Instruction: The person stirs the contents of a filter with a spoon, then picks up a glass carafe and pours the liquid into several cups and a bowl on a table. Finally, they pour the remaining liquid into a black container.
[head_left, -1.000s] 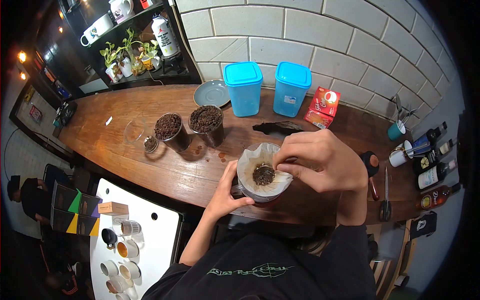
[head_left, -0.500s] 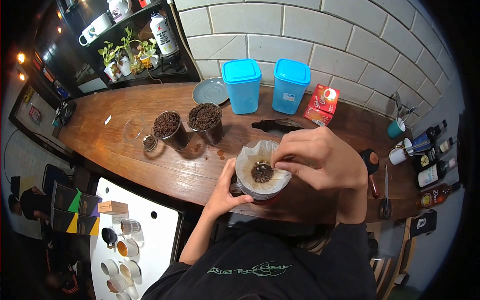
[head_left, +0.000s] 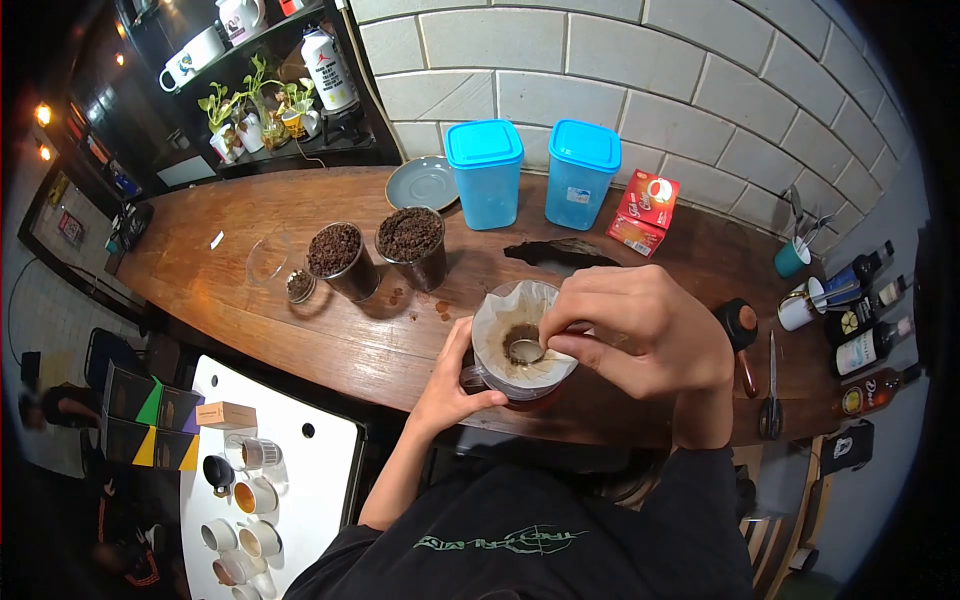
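Observation:
A white paper filter, stained brown inside, sits in a clear coffee dripper near the counter's front edge. My left hand is closed around the dripper's left side, thumb along the front. Above the filter's right side, my right hand pinches a small spoon; its round bowl is down in the filter among dark wet grounds. The spoon's handle is mostly hidden by my fingers. Something red shows beneath the dripper, largely covered.
Two cups of dark grounds stand left of the dripper, beside a small glass jar. Behind are blue-lidded containers and a red box. Scissors lie at right, near several bottles.
My right hand has shifted slightly, and the spoon's bowl now shows at the filter's bottom, where dark grounds showed before. My left hand stays in place on the dripper.

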